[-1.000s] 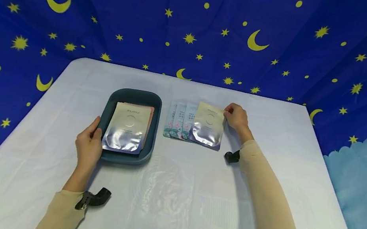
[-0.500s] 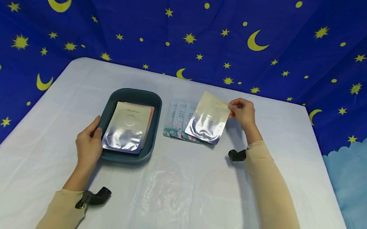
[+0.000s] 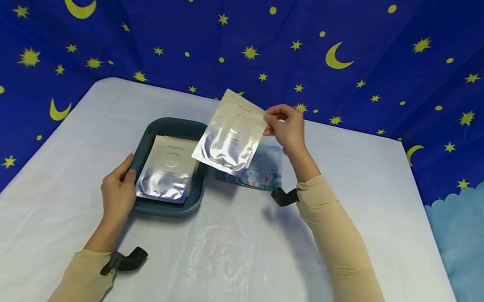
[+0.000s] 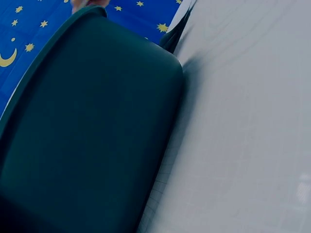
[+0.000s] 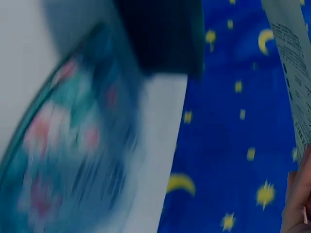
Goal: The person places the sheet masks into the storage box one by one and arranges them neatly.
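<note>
My right hand [image 3: 290, 129] pinches a cream-and-silver foil sheet mask packet [image 3: 232, 133] by its upper right edge. The packet is raised and tilted, overlapping the right rim of a dark teal tray [image 3: 166, 210] in the head view. Its printed back [image 5: 291, 63] shows in the right wrist view. On the tray's left side, my left hand [image 3: 118, 189] grips the wall, thumb at the rim. Inside the tray lies a similar silver packet [image 3: 168, 168] over a pinkish one. The tray's outer wall [image 4: 92, 121] fills much of the left wrist view.
Blue floral packets [image 3: 265, 168] lie on the white-covered table [image 3: 242, 267] right of the tray, partly hidden by the raised packet. A blue curtain [image 3: 227, 1] with stars and moons stands behind the table.
My right hand has lifted the silver packet off the blue floral packets and carried it left, to the tray's right side. The left hand and tray have stayed in place.
</note>
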The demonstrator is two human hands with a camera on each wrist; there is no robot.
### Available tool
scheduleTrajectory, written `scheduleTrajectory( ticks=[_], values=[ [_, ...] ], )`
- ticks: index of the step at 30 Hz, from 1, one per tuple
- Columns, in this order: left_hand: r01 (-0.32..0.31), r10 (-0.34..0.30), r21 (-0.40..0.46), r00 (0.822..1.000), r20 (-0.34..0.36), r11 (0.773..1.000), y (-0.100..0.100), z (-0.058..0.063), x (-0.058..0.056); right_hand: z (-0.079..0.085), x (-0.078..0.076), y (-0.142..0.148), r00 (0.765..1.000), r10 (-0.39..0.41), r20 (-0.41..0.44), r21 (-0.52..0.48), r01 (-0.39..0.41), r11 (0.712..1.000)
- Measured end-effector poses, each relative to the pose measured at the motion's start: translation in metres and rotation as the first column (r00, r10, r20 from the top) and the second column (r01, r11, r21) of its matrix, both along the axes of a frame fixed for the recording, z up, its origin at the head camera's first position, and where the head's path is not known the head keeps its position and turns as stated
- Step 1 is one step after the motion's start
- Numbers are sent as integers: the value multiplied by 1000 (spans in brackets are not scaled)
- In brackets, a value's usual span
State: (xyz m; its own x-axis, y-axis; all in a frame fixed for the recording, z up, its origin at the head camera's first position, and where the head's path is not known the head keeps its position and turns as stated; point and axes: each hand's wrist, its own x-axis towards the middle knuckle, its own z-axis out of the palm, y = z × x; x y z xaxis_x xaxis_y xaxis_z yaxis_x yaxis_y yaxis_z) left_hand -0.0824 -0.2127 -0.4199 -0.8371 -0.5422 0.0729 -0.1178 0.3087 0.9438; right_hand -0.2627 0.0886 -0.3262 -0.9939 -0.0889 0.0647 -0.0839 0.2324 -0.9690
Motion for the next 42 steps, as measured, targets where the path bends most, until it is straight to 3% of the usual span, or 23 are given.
scheduleTrajectory(
  ticks=[5,12,23,29,33,38,42],
  values=[
    [-7,7,-2,1000,-5,1000,-1,-1,0,-1,16,-42,993,113,-46,58,-110,992],
    [-8,8,-5,1000,-8,1000,-2,-2,-1,-18,29,-85,972,216,-89,133,-203,970],
    [-19,19,-24,1000,6,1000,1,0,0,-39,39,-114,944,308,-113,252,-273,928],
    [-16,16,-25,1000,3,1000,0,0,0,-43,38,-110,886,429,-175,428,-324,844],
    [-15,14,-33,1000,-9,999,0,-1,0,-44,35,-99,857,453,-246,467,-304,830],
    [-13,12,-27,1000,-10,1000,0,0,1,-41,26,-78,879,408,-247,441,-273,855],
    [-11,10,-29,1000,-8,1000,0,0,1,-36,12,-51,909,330,-255,442,-194,876]
  ],
)
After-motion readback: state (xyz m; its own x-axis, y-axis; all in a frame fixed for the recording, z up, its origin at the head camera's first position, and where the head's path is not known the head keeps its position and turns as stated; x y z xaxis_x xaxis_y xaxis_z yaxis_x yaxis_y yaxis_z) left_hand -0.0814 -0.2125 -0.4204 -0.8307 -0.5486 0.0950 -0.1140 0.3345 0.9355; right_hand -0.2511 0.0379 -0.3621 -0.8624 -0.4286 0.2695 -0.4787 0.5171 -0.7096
